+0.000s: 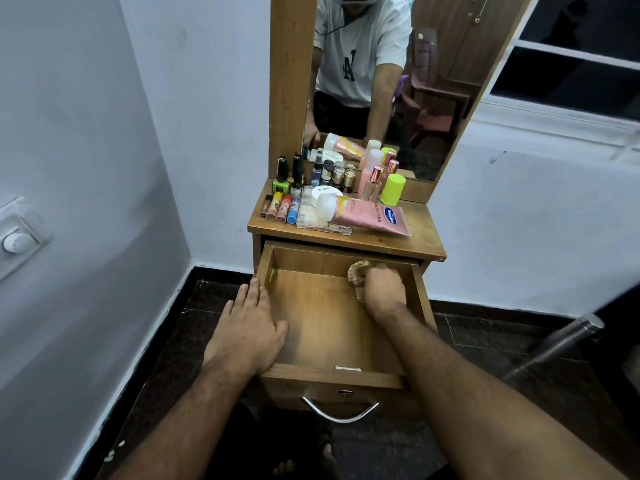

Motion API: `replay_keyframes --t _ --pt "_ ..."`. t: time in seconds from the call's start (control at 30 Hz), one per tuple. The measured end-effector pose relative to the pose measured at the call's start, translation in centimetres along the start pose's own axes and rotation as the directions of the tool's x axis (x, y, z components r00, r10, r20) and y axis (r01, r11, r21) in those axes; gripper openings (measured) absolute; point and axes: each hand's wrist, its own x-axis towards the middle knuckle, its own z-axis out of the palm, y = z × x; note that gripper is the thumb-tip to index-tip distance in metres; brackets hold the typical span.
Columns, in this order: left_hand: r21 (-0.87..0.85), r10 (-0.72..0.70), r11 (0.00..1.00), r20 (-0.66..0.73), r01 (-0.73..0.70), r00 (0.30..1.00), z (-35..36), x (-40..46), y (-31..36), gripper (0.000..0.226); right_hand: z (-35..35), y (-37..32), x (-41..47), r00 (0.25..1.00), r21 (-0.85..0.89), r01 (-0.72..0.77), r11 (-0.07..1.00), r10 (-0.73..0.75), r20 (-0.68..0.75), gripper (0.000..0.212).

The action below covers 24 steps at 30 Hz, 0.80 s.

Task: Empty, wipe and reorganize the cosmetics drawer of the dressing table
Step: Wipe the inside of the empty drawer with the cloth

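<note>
The wooden drawer (311, 374) of the dressing table is pulled out, and its bare bottom holds no cosmetics. My right hand (384, 289) grips a crumpled beige cloth (356, 273) and presses it into the drawer's back right corner. My left hand (254, 322) rests flat, fingers straight, on the drawer's left wall. On the tabletop (419, 237) stand several cosmetics: a pink lotion tube (370, 216) lying down, a white jar (325, 194), nail polish bottles (281, 183), lip balm sticks (280, 209), perfume bottles (372, 183) and a lime-capped bottle (393, 188).
A mirror (381, 81) rises behind the tabletop and reflects a person and a plastic chair. White walls close in left and right. A switch plate (17, 237) is on the left wall. A metal leg (561, 341) slants over the dark floor at right.
</note>
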Motion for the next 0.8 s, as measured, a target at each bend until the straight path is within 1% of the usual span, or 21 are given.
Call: replay_keyframes --t 0.1,0.23,0.3,0.33,0.37,0.43,0.5,0.53,0.6,0.7,0.8 --pt "0.005 -0.002 1.000 -0.002 0.002 1.000 -0.1 0.0 -0.2 0.069 0.8 0.0 0.1 0.985 -0.089 0.147 0.985 -0.138 0.103 0.032" --pt "-0.005 -0.002 1.000 -0.007 0.002 1.000 -0.2 0.0 -0.3 0.068 0.4 1.3 -0.1 0.948 -0.013 0.249 0.968 -0.241 0.207 0.042" --pt "0.000 -0.003 1.000 -0.006 0.003 1.000 -0.3 0.0 -0.3 0.068 -0.2 2.0 -0.7 0.941 -0.025 0.289 0.957 -0.279 0.193 0.038" --pt "-0.001 -0.001 1.000 -0.007 0.001 1.000 -0.4 -0.1 -0.3 0.068 -0.5 2.2 -1.1 0.941 -0.073 0.319 0.945 -0.307 0.139 0.036" --pt "-0.005 -0.001 1.000 -0.008 0.001 1.000 -0.4 -0.1 -0.2 0.068 -0.8 2.3 -1.4 0.941 -0.126 0.339 0.932 -0.335 0.054 0.034" --pt "-0.009 -0.001 1.000 -0.013 0.001 1.000 -0.4 -0.1 -0.2 0.067 -1.2 2.6 -1.9 0.932 -0.191 0.312 0.931 -0.338 -0.127 0.032" --pt "-0.014 -0.001 1.000 -0.011 0.001 1.000 -0.4 -0.1 -0.2 0.067 -1.5 2.9 -1.8 0.932 -0.204 0.241 0.949 -0.285 -0.225 0.033" --pt "-0.016 -0.002 1.000 -0.011 0.002 1.000 -0.4 -0.1 -0.2 0.067 -1.5 3.0 -1.6 0.934 -0.203 0.212 0.956 -0.259 -0.246 0.035" --pt "-0.018 -0.006 1.000 -0.018 0.006 1.000 -0.3 -0.1 -0.3 0.068 -1.4 2.8 -1.4 0.941 -0.207 0.174 0.963 -0.224 -0.254 0.038" --pt "-0.022 -0.004 1.000 -0.015 0.004 1.000 -0.3 -0.1 -0.3 0.068 -1.0 1.8 -1.0 0.965 -0.188 0.116 0.975 -0.155 -0.211 0.044" --pt "-0.011 -0.003 1.000 -0.015 0.003 1.000 -0.3 -0.1 -0.3 0.069 -0.6 0.0 -0.7 0.980 -0.137 0.057 0.989 -0.081 -0.182 0.042"
